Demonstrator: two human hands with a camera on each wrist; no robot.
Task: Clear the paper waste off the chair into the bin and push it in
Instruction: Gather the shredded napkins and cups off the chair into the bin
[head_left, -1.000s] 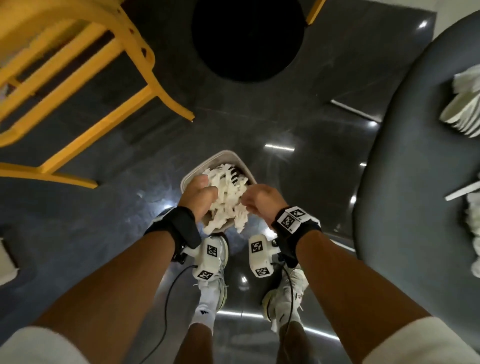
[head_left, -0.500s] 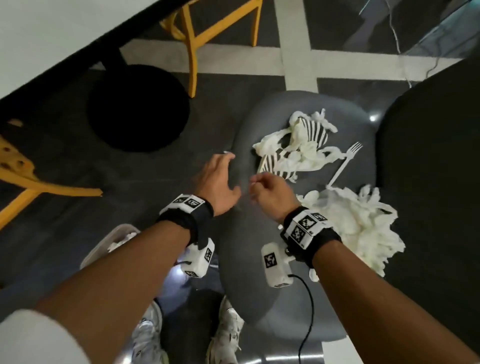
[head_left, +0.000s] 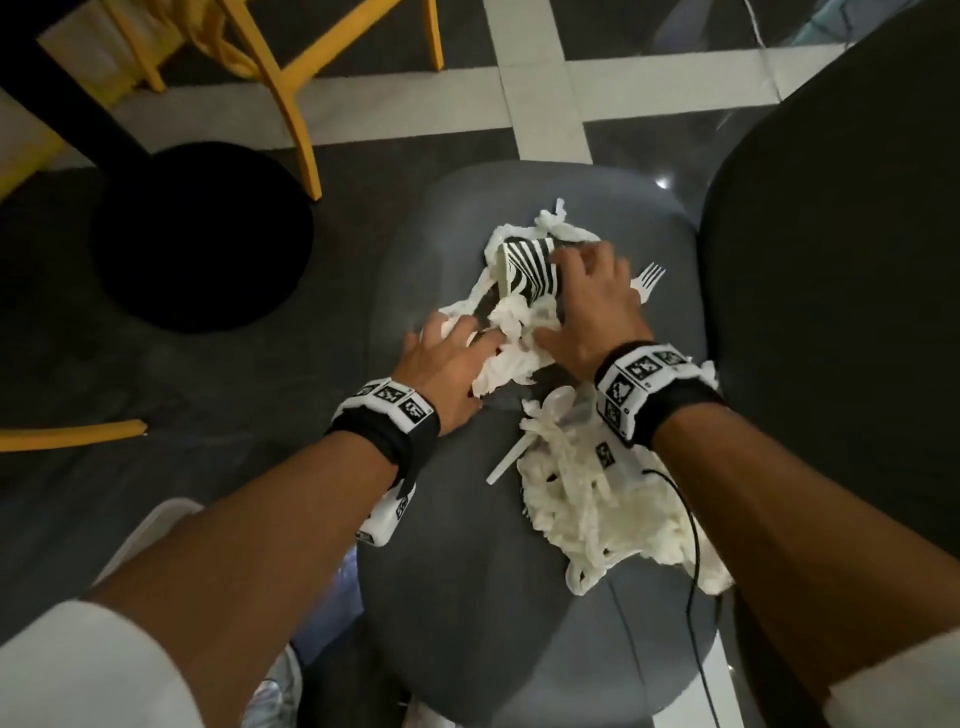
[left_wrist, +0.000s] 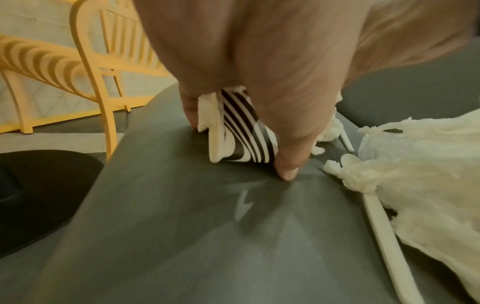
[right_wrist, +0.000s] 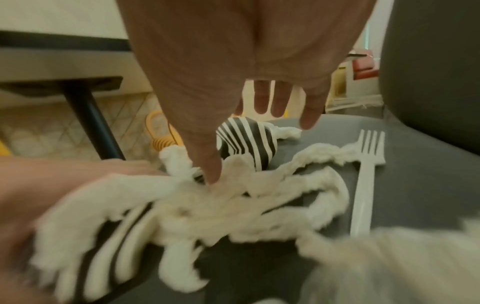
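White shredded paper (head_left: 519, 338) – striped cup (head_left: 530, 270) – on grey chair (head_left: 467, 571).

Cup (head_left: 530, 270) on chair (head_left: 457, 545) w/ paper (head_left: 597, 509); fork (head_left: 645, 278) right of cup.

Ahead of me and to the left, the floor (head_left: 171, 395) is dark and glossy, crossed by pale strips (head_left: 540, 88) that meet beyond where I reach. A round black table base (head_left: 202, 236) sits on it to the left, its dark post (right_wrist: 91, 117) rising to a table edge. Yellow slatted chairs (left_wrist: 109, 59) stand farther left and ahead. A dark, rounded backrest (head_left: 841, 291) looms on my right. The light is dim and warm, with small bright glints on the floor.
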